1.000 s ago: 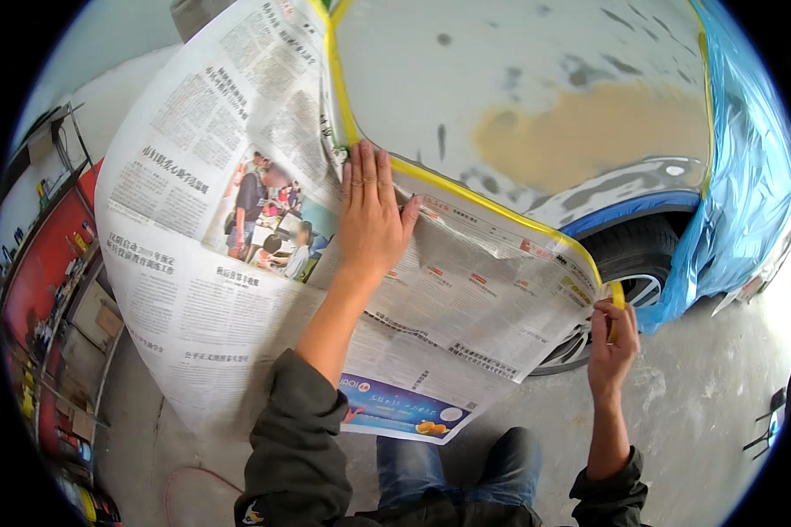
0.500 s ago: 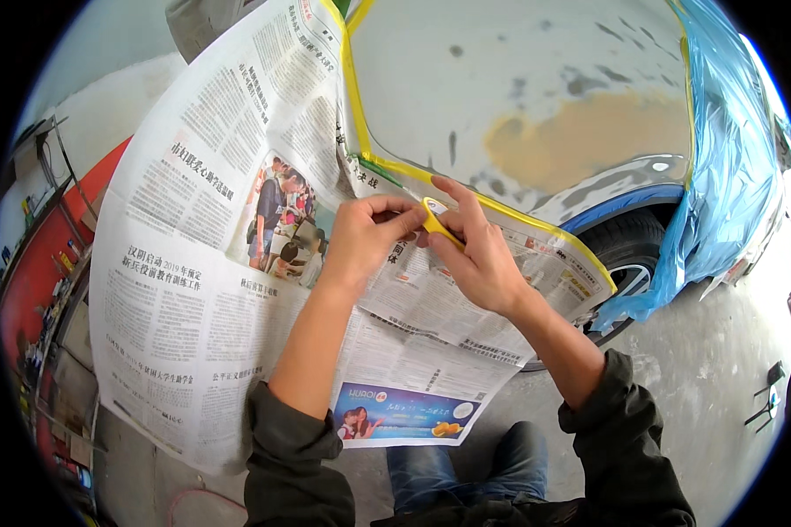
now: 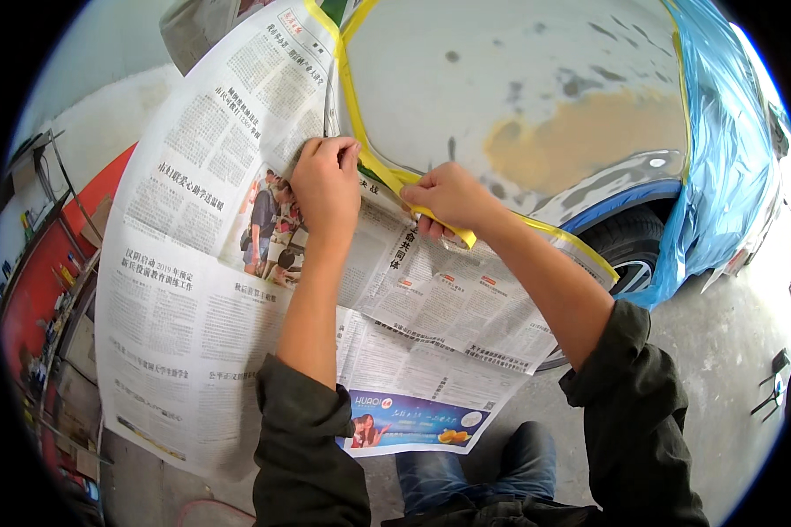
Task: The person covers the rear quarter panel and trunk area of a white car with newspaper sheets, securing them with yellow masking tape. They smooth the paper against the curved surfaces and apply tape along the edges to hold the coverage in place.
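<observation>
Newspaper sheets [image 3: 211,290] hang over the side of a car, fixed along a line of yellow masking tape [image 3: 360,123]. My left hand [image 3: 325,180] presses its curled fingers on the paper next to the tape's bend. My right hand [image 3: 453,198] pinches the yellow tape just right of it, with a loose strip of tape hanging under the fingers. The sanded grey car panel [image 3: 501,79] with a tan filler patch [image 3: 580,136] lies bare above the tape.
Blue plastic film [image 3: 721,149] covers the car's right part, above a wheel [image 3: 628,250]. A red tool trolley [image 3: 39,290] stands at the left. Concrete floor [image 3: 738,351] shows at the lower right. My knees in jeans [image 3: 492,474] are below the paper.
My right hand came up from the tape's lower right end and met the left at the paper edge. Both hands then shifted up along the tape toward its bend.
</observation>
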The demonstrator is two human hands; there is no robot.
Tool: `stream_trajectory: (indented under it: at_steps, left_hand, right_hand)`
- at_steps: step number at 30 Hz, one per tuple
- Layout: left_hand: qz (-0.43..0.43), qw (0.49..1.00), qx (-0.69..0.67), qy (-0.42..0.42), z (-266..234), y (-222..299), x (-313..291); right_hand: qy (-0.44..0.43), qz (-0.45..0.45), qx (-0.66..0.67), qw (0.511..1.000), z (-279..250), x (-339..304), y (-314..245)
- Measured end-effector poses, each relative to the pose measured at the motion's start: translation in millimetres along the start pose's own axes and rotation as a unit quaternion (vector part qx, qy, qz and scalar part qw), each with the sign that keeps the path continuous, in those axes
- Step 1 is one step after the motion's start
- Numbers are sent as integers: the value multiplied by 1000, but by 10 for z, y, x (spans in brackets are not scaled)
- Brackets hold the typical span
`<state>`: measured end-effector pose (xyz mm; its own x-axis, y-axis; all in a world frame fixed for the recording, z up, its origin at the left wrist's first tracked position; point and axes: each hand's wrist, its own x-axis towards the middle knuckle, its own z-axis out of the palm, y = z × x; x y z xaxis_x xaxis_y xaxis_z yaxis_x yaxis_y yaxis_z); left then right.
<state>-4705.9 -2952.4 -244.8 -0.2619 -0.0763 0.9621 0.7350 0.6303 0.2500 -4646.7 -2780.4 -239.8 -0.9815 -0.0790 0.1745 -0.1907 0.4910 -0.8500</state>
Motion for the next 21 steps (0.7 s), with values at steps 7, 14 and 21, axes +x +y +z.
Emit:
stream_trajectory:
  at_steps: [7,14,21]
  left_hand:
    - [-18,998,53,-40,-61,4,-3]
    - [1,998,58,-34,-26,-10,-46]
    - [5,996,81,-33,-10,-27,-64]
  right_hand:
    - [71,32,-159,984,-133,60,-134]
    - [141,23,-217,966,-46,5,-79]
    - [177,-7,-206,962,-2,60,-9]
